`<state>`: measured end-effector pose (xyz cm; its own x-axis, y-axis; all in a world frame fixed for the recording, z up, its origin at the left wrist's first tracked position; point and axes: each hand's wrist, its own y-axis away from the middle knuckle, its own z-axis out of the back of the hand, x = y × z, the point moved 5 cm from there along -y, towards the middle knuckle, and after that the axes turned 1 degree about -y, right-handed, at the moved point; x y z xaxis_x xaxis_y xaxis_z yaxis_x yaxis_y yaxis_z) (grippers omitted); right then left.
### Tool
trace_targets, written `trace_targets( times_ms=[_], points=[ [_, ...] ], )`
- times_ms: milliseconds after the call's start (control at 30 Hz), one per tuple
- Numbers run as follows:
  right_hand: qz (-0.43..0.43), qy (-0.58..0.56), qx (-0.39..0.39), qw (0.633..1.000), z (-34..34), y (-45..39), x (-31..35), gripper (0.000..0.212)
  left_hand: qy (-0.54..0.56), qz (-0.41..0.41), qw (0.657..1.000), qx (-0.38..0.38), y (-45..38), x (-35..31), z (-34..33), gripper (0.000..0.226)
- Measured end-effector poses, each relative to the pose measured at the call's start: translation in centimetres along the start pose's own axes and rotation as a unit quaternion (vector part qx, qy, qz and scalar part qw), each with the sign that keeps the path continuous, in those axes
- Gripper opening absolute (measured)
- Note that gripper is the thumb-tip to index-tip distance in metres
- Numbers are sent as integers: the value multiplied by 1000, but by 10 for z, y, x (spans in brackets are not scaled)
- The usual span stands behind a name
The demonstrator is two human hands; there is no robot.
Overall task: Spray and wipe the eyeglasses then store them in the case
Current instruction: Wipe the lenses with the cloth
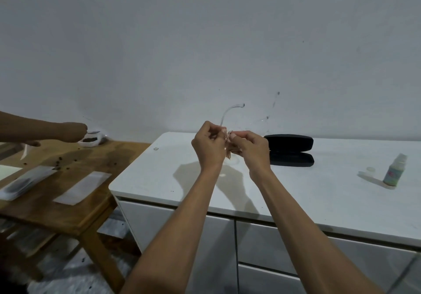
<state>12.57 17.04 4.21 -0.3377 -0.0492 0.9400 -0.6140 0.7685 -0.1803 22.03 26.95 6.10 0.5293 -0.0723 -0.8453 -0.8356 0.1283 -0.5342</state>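
Observation:
My left hand (pixel 208 144) and my right hand (pixel 249 148) meet above the white counter (pixel 319 191), both closed on clear-framed eyeglasses (pixel 227 116). One temple arm curves up behind my left hand; the other rises faintly to the right. A small pinkish cloth (pixel 230 151) is pinched between my fingers against the glasses, mostly hidden. The black eyeglass case (pixel 289 149) lies open on the counter just right of my right hand. A small spray bottle (pixel 393 172) stands upright far right, with its clear cap (pixel 370 169) lying beside it.
A wooden table (pixel 75 193) stands to the left with white papers, dark crumbs and a small bowl (pixel 91 140). Another person's hand (pixel 70 132) reaches over that bowl. White drawers sit below the counter; a wall stands close behind.

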Motion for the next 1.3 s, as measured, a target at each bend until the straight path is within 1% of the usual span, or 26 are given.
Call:
trace_targets(
  times_ms=[100, 167, 200, 300, 333, 400, 467, 500, 533, 633, 700, 800, 867, 933, 1000, 1100, 1167, 1200, 1267, 1300],
  points=[
    [34, 22, -30, 999, -2, 4, -1, 16, 19, 24, 999, -28, 3, 3, 2, 15],
    [60, 17, -82, 995, 0, 6, 0, 21, 20, 18, 999, -27, 7, 1, 1, 16],
    [69, 6, -114, 991, 1, 8, 0, 20, 21, 11, 999, -24, 9, -1, 0, 16],
    [83, -19, -205, 975, 1, 9, 1, 11, 37, -1, 999, -18, 15, -6, -5, 12],
    [86, -23, -223, 971, 0, 8, 2, 12, 41, -4, 999, -15, 17, -9, -7, 11],
    [76, -41, -235, 968, -4, 3, 2, 13, 43, -14, 999, -5, 21, -13, -12, 13],
    [66, -52, -222, 971, -5, -2, 3, 13, 44, -18, 999, -4, 25, -16, -15, 14],
    [58, -53, -203, 976, -5, -6, 3, 12, 45, -22, 999, -6, 25, -17, -15, 15],
    [48, -51, -173, 982, -5, -10, 4, 11, 43, -27, 999, -10, 23, -16, -14, 15],
    [11, -57, -41, 997, -6, -15, 10, 12, 40, -31, 998, -23, 14, -14, -7, 15],
    [18, -17, 16, 1000, -7, -14, 16, 13, 49, -16, 998, -32, 8, -11, -4, 17],
    [41, 54, 56, 996, -9, -13, 20, 14, 61, 22, 997, -41, -1, -7, -2, 23],
    [36, 74, 75, 994, -11, -12, 19, 11, 63, 31, 997, -38, -9, -4, 0, 25],
    [31, 73, 73, 994, -11, -10, 19, 9, 69, 31, 997, -25, -11, -2, 2, 20],
    [40, 80, 26, 996, -11, -7, 20, 12, 57, 28, 998, -18, -10, -2, 4, 15],
    [75, 98, -98, 988, -6, -1, 18, 7, 29, 12, 1000, -5, -8, -2, 2, 13],
    [84, 81, -181, 977, -4, 2, 14, 9, -2, -22, 1000, 3, -5, -6, -1, 13],
    [88, 65, -209, 972, -4, 2, 12, 10, -12, -37, 999, 3, -2, -8, -2, 13],
    [95, 27, -236, 967, -5, 0, 13, 10, -11, -57, 998, -2, 4, -13, -3, 13],
    [95, 4, -237, 967, -5, -2, 14, 10, -7, -64, 998, -5, 6, -15, -4, 14]
  ],
)
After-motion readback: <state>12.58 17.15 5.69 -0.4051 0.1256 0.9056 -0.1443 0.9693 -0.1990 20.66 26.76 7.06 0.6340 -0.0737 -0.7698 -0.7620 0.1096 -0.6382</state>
